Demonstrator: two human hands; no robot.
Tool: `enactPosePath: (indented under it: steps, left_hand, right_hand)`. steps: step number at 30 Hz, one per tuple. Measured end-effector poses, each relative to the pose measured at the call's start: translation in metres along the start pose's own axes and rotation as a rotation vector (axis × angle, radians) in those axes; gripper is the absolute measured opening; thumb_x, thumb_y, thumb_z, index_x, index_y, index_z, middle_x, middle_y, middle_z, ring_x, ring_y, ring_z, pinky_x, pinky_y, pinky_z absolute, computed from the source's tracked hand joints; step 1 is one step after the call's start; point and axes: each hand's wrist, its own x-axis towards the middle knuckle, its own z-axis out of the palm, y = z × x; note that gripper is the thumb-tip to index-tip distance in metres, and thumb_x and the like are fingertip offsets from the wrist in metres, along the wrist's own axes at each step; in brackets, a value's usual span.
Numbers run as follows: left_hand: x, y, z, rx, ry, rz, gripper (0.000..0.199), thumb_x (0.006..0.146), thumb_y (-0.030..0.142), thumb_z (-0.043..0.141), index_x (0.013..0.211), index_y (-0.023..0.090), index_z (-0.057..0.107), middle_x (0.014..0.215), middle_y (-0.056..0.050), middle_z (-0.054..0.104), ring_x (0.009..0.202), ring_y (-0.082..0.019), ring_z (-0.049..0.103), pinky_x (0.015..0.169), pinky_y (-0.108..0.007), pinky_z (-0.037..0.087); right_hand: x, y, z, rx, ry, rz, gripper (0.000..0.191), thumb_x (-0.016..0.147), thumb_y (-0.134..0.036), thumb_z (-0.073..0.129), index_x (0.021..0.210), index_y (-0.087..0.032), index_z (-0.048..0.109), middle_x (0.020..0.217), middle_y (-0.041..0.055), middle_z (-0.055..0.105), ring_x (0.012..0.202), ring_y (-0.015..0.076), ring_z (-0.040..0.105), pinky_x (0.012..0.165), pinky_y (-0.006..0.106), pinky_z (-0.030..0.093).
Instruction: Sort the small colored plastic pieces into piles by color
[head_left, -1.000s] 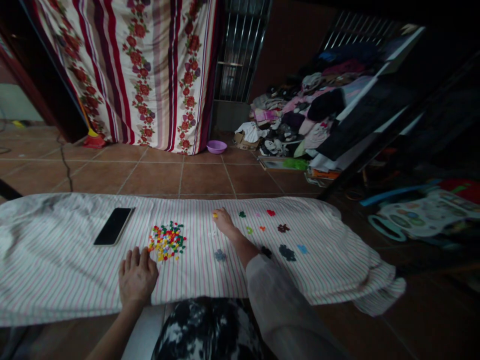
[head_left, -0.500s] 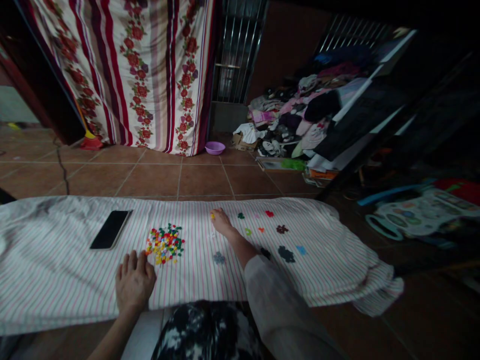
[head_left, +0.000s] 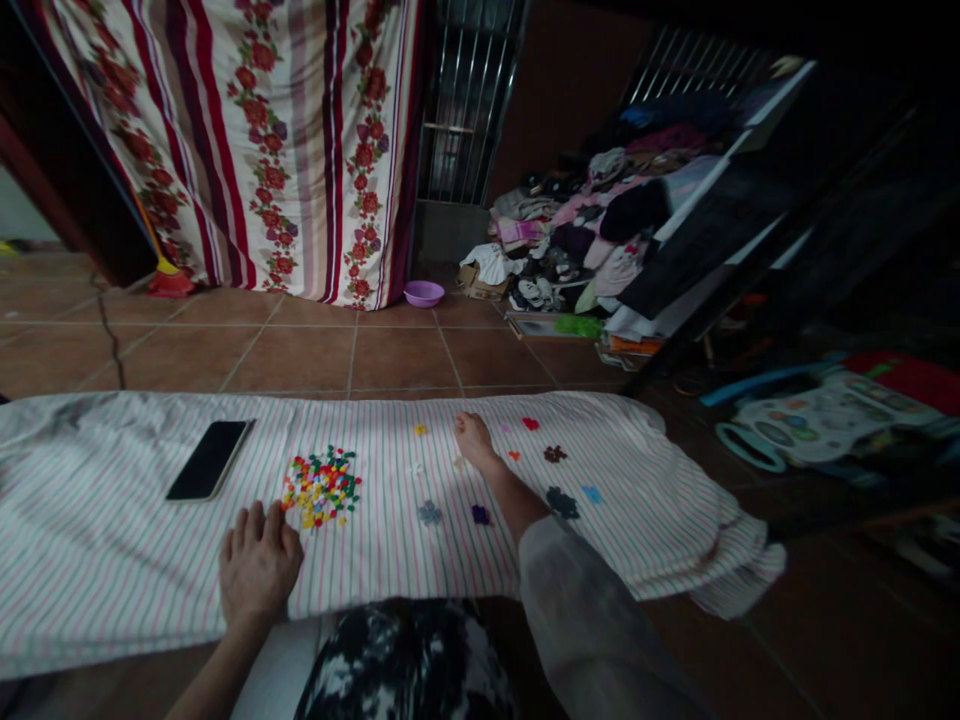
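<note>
My left hand (head_left: 259, 565) lies flat on the cloth, fingers stretched, fingertips beside a mixed heap of small coloured pieces (head_left: 321, 487). My right hand (head_left: 474, 438) is at the far side of the cloth with its fingers curled together; whatever they hold is hidden. Small one-colour groups lie around it: yellow pieces (head_left: 420, 429) and white pieces (head_left: 417, 469) to its left, red pieces (head_left: 530, 424), orange pieces (head_left: 514, 455) and brown pieces (head_left: 555, 454) to its right. Nearer me are grey pieces (head_left: 430, 512), purple pieces (head_left: 481, 515), dark grey pieces (head_left: 562, 502) and blue pieces (head_left: 592, 494).
A striped cloth (head_left: 375, 565) covers the low table. A phone (head_left: 210, 460) lies on it at the left. Beyond, on the tiled floor, are a purple basin (head_left: 424, 293), a heap of clothes (head_left: 577, 235) and a hanging floral curtain (head_left: 300, 150).
My right hand has moved right, from the yellow pieces to where the dark green ones lay, now covering them. The purple group shows clear of my forearm. My left hand stays by the heap.
</note>
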Motion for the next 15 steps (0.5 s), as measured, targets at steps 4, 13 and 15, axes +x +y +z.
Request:
enactPosePath:
  steps: [4, 13, 15]
  left_hand:
    - [0.000, 0.001, -0.001, 0.004, -0.003, -0.012, 0.048, 0.088, 0.029, 0.034, 0.125, 0.011, 0.059, 0.135, -0.018, 0.056, 0.131, -0.031, 0.045, 0.108, -0.046, 0.034]
    - [0.000, 0.000, 0.003, 0.014, -0.009, -0.010, 0.049, 0.089, 0.030, 0.031, 0.124, 0.011, 0.059, 0.134, -0.017, 0.056, 0.131, -0.030, 0.044, 0.109, -0.045, 0.033]
    - [-0.001, 0.000, 0.004, 0.019, -0.001, -0.004, 0.050, 0.089, 0.031, 0.030, 0.124, 0.011, 0.059, 0.134, -0.017, 0.056, 0.132, -0.030, 0.044, 0.109, -0.045, 0.033]
  right_hand:
    - [0.003, 0.035, -0.017, -0.088, 0.005, 0.085, 0.032, 0.086, -0.015, 0.054, 0.116, -0.016, 0.067, 0.113, 0.0126, 0.064, 0.102, 0.0199, 0.061, 0.088, 0.026, 0.043]
    - [0.010, 0.039, -0.011, -0.079, -0.036, 0.006, 0.028, 0.083, -0.015, 0.060, 0.109, -0.017, 0.070, 0.106, 0.0100, 0.065, 0.100, 0.0182, 0.060, 0.087, 0.025, 0.042]
    - [0.011, 0.034, -0.008, -0.066, -0.046, -0.032, 0.026, 0.083, -0.014, 0.059, 0.106, -0.018, 0.070, 0.105, 0.0085, 0.065, 0.100, 0.0169, 0.059, 0.089, 0.024, 0.041]
